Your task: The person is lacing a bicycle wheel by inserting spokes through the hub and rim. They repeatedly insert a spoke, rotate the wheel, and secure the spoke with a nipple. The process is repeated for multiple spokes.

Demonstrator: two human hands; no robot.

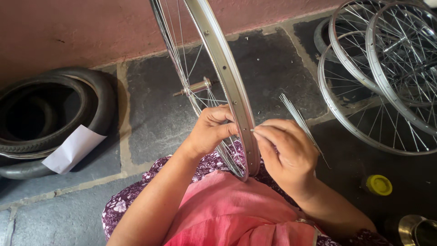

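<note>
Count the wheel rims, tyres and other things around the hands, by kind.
Silver spoked wheel rims: 4, one held by the left hand and right hand, rim, three stacked
Black rubber tyres: 2
Bundle of loose steel spokes: 1
Yellow-capped bottle: 1
White paper sheet: 1
Total: 9

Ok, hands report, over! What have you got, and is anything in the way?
Left hand grips wheel rim. Right hand clutches loose spokes, fingers pinching one at the rim. Nothing between hands and rim; finished wheels stacked to the right.
</note>
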